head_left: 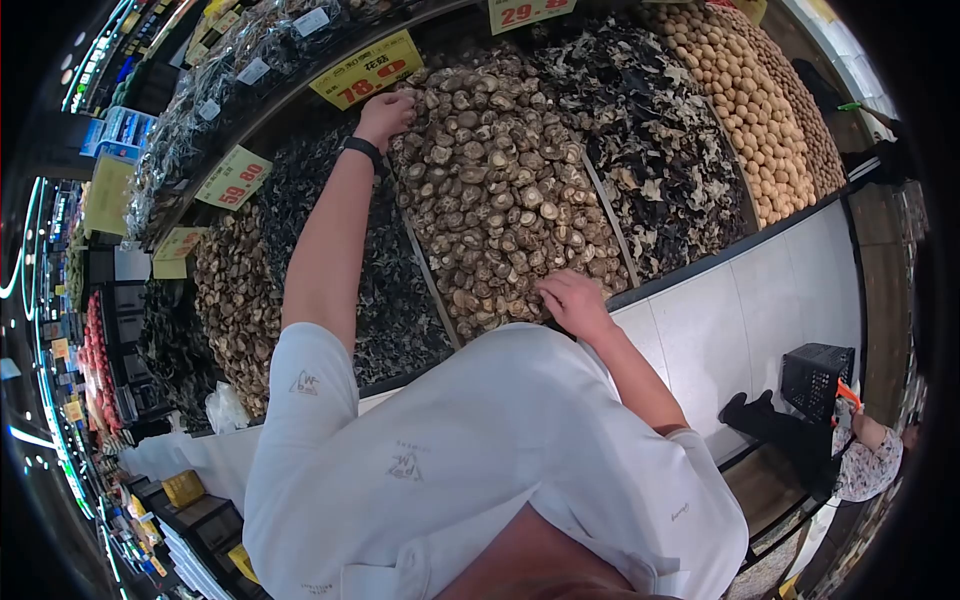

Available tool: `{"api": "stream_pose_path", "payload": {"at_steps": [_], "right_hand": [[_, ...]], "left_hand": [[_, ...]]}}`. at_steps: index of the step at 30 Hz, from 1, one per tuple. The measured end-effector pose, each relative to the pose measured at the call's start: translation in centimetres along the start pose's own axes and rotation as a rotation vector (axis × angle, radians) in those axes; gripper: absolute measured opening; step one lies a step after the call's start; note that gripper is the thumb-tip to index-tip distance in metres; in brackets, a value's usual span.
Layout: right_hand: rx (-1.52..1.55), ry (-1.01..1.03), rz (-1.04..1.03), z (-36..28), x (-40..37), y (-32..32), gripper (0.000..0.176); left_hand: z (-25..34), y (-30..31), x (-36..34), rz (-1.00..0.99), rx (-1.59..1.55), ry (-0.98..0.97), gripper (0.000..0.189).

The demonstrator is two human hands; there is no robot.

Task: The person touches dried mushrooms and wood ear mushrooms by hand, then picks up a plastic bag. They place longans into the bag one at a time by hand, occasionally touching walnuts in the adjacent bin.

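Dried mushrooms (pixel 490 190): heaped in the middle bin, between dividers. Left hand (pixel 386 116) at the heap's far left corner, fingers bent, just below the yellow price sign (pixel 368 70); right hand (pixel 577 303) at the near edge, fingers curled onto the caps. Cannot tell whether either pinches a piece. Risk, judged: a sideways sweep could spill caps over the right divider (pixel 607 218) into the black fungus (pixel 660 150); a pull by the right hand could drop some off the front rim; lifting the left could knock the sign.
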State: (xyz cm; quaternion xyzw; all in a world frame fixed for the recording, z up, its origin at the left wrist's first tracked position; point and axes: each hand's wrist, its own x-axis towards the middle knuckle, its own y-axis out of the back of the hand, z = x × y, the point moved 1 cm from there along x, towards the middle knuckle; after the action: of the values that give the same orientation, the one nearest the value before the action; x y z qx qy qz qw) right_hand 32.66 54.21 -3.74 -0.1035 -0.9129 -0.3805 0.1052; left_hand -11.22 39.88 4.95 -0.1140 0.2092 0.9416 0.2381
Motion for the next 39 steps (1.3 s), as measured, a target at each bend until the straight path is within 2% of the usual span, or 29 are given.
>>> {"api": "stream_pose_path", "payload": {"at_steps": [1, 7, 9, 12, 15, 20, 23, 27, 34, 39], "right_hand": [[0.003, 0.004, 0.0, -0.1, 0.0, 0.0, 0.011], [-0.002, 0.05, -0.041, -0.4, 1.3, -0.2, 0.011], [0.006, 0.067, -0.032, -0.4, 1.6, -0.2, 0.011], [0.016, 0.075, -0.016, -0.4, 1.5, 0.1, 0.011], [0.019, 0.076, -0.007, 0.0, 0.9, 0.1, 0.011], [0.041, 0.066, -0.007, 0.3, 0.3, 0.3, 0.012], [0.032, 0.05, -0.008, 0.7, 0.2, 0.2, 0.012], [0.025, 0.008, -0.013, 0.7, 0.4, -0.1, 0.012], [0.021, 0.041, -0.018, 1.2, 0.1, 0.0, 0.013], [0.037, 0.027, 0.001, 2.1, -0.5, -0.2, 0.012]], "left_hand": [[-0.5, 0.4, -0.3, 0.057, -0.058, -0.028, 0.038], [-2.2, 3.5, -2.4, 0.099, -0.04, 0.015, 0.044], [-3.1, 4.3, -3.5, 0.139, -0.043, 0.006, 0.04], [-5.3, 5.6, -5.4, 0.245, -0.33, -0.087, 0.033], [-6.8, 5.5, -9.8, 0.341, -0.49, -0.125, 0.027], [-10.1, 2.7, -17.7, 0.358, -0.56, -0.088, 0.022], [-12.1, -0.3, -21.9, 0.332, -0.57, -0.016, 0.021], [-14.7, -5.1, -25.9, 0.29, -0.506, -0.01, 0.017], [-17.6, -10.1, -29.4, 0.179, -0.331, -0.045, 0.016], [-16.6, -11.4, -29.5, 0.159, -0.29, -0.035, 0.016]]}}
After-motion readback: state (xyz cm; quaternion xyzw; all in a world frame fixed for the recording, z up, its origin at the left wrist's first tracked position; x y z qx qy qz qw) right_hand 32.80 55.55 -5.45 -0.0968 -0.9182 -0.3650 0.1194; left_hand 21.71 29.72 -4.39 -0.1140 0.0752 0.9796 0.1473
